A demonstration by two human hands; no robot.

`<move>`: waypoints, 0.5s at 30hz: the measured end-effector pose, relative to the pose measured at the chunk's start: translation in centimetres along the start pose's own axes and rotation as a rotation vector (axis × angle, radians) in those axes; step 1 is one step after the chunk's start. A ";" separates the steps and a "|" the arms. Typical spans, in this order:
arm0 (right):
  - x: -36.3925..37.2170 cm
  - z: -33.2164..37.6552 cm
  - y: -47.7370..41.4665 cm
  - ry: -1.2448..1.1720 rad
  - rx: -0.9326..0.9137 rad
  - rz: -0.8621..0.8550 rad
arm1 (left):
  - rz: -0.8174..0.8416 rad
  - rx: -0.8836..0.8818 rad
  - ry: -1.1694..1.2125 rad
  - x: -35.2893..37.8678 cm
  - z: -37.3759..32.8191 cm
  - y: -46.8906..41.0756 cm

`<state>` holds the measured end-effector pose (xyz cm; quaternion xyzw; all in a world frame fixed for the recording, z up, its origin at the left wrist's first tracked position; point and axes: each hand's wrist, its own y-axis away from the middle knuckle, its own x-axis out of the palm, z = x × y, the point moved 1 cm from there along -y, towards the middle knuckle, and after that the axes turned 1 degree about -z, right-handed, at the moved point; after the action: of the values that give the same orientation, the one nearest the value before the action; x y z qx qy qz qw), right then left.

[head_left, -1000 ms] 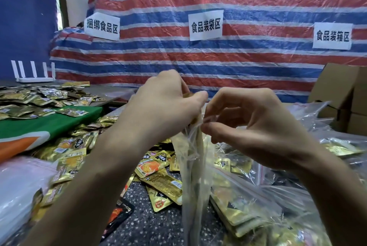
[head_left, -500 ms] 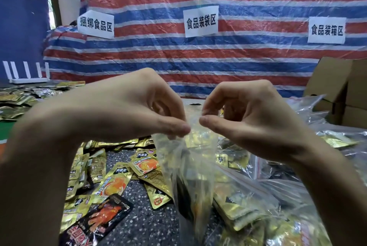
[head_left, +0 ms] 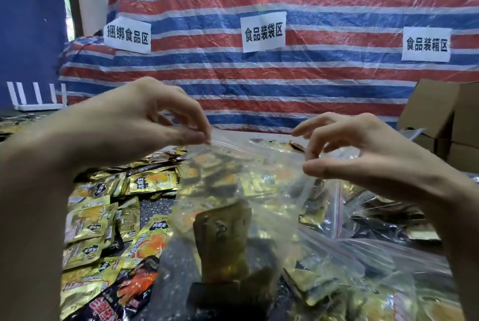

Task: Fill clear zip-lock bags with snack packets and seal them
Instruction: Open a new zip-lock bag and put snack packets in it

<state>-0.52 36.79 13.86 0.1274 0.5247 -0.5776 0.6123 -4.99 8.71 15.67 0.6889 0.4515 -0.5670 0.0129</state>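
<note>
Tarpaulin (head_left: pixel 311 82): striped, hung well behind zip-lock bag (head_left: pixel 254 180).
Loose packets (head_left: pixel 103 217): spread left of zip-lock bag and under it.
Zip-lock bag: upright between both hands, mouth edge running left to right, dipping slightly rightward; sealed or not, cannot tell.
Filled bags (head_left: pixel 375 217): heaped just right of zip-lock bag.
Left hand (head_left: pixel 145 126): pinching left end of mouth edge.
Right hand (head_left: pixel 363 154): pinching right end, equally near; nothing between hands along edge.
Gold packets (head_left: pixel 223 237): low inside zip-lock bag.

Left hand (head_left: pixel 145 126) and right hand (head_left: pixel 363 157) slid apart along zip-lock bag (head_left: pixel 246 191) top edge; bag now stretched wide.
</note>
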 end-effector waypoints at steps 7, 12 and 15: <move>0.9 -0.1 0.1 -0.126 0.065 0.283 | 0.053 -0.050 0.062 -0.3 1.5 0.1; 0.9 -0.2 0.0 -0.173 0.028 0.203 | 0.012 -0.118 0.139 -0.7 2.9 0.1; 0.5 -0.5 -0.1 -0.221 -0.001 0.083 | 0.047 -0.183 0.108 -1.0 3.7 0.3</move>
<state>-0.94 36.86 13.35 0.0846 0.4486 -0.5620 0.6898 -7.57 6.01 14.97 0.7246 0.4853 -0.4850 0.0647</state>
